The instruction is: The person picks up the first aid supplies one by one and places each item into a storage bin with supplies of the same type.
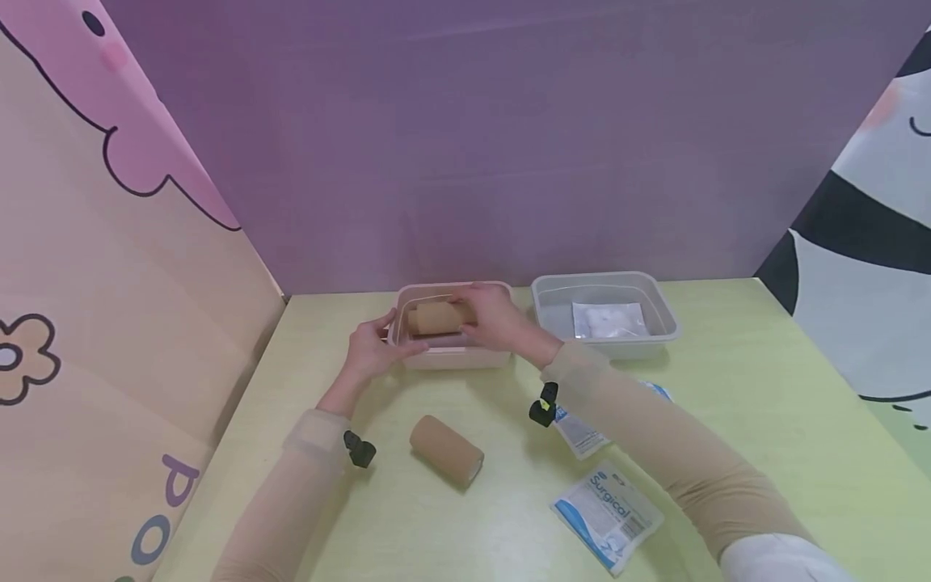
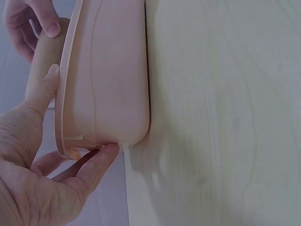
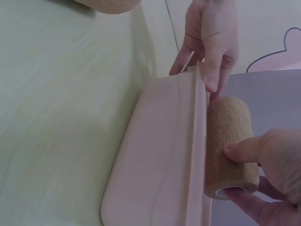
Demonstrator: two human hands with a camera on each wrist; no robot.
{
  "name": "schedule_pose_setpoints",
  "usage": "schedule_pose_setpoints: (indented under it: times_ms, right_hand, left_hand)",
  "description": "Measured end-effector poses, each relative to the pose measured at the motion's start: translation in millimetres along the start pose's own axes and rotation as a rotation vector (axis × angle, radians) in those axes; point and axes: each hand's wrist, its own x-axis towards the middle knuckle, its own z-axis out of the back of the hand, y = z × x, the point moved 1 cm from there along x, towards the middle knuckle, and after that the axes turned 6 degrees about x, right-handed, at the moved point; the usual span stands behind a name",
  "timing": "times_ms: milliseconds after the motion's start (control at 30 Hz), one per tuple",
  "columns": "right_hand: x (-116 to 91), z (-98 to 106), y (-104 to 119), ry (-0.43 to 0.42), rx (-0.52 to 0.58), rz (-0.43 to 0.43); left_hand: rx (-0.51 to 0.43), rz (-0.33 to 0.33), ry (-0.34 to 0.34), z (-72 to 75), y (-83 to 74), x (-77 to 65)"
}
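Note:
A tan, crinkled bandage roll (image 3: 229, 141) is in my right hand (image 1: 498, 318), thumb on its side and fingers at its end. It sits at the opening of a pink plastic bin (image 1: 458, 358), level with the rim in the right wrist view. More tan material (image 1: 412, 322) shows inside the bin, partly hidden by the held roll. My left hand (image 2: 51, 165) grips the bin's left end, thumb over the rim and fingers against the outer wall. Nearer me, another tan bandage roll (image 1: 446, 451) lies on its side on the table.
Right of the pink bin stands a grey-white bin (image 1: 606, 349) with a white packet (image 1: 609, 321) inside. A packet marked Surgical (image 1: 609, 516) lies at the front right. Another packet (image 1: 582, 436) is partly under my right forearm. A purple panel (image 1: 465, 162) rises behind the bins.

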Motion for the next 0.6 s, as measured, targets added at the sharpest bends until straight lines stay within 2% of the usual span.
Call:
schedule_pose_setpoints:
  times_ms: [333,600]
  right_hand:
    - [-0.8,-13.6,-1.6,0.063,0.027,-0.042]
    - [-1.5,-22.3,-2.0,0.085,0.016,-0.017]
  left_hand:
    - [-0.016,-0.019,-0.006,-4.0,-0.2,2.0]
    - [-0.020,-0.012,-0.006,-7.4,0.5,0.9]
